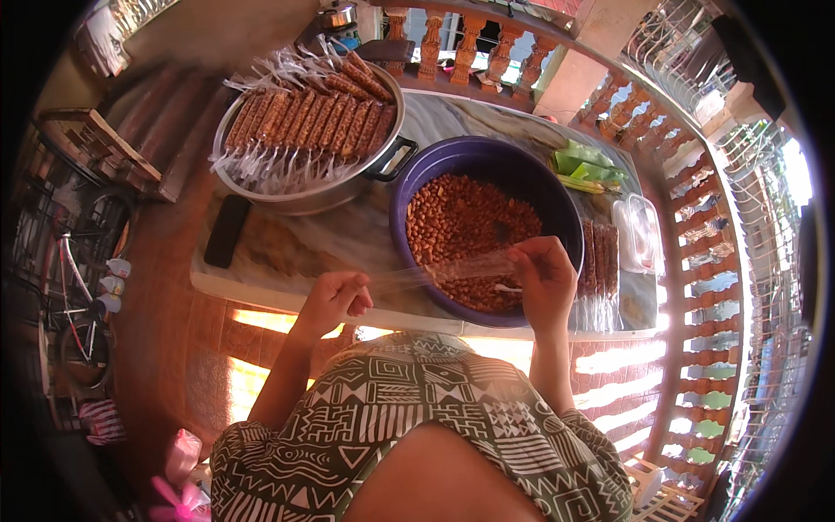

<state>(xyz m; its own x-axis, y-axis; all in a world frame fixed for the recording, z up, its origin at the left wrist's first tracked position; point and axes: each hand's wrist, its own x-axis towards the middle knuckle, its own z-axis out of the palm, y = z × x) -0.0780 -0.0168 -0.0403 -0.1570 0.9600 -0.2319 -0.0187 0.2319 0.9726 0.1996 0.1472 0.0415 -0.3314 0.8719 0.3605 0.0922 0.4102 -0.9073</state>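
Observation:
Between my two hands stretches a narrow clear plastic bag (409, 277), pulled lengthwise. My left hand (337, 300) pinches one end of it, just past the table's near edge. The other end is in the closed fingers of my right hand (544, 270), over the near right rim of a purple basin (400, 217). Reddish-brown peanuts (461, 213) fill the basin's bottom, and a pale spoon handle (507, 288) seems to lie among them. No filling shows in the bag. Right of the basin lie several filled packs of peanuts (602, 261), partly behind its rim.
A large metal pot (300, 202) at the left holds rows of filled peanut packs (304, 122). A black phone-like slab (227, 230) lies on the marble-patterned table (348, 252). Green leaves (587, 165) and a clear plastic container (637, 233) sit at the right, near a balustrade (696, 287).

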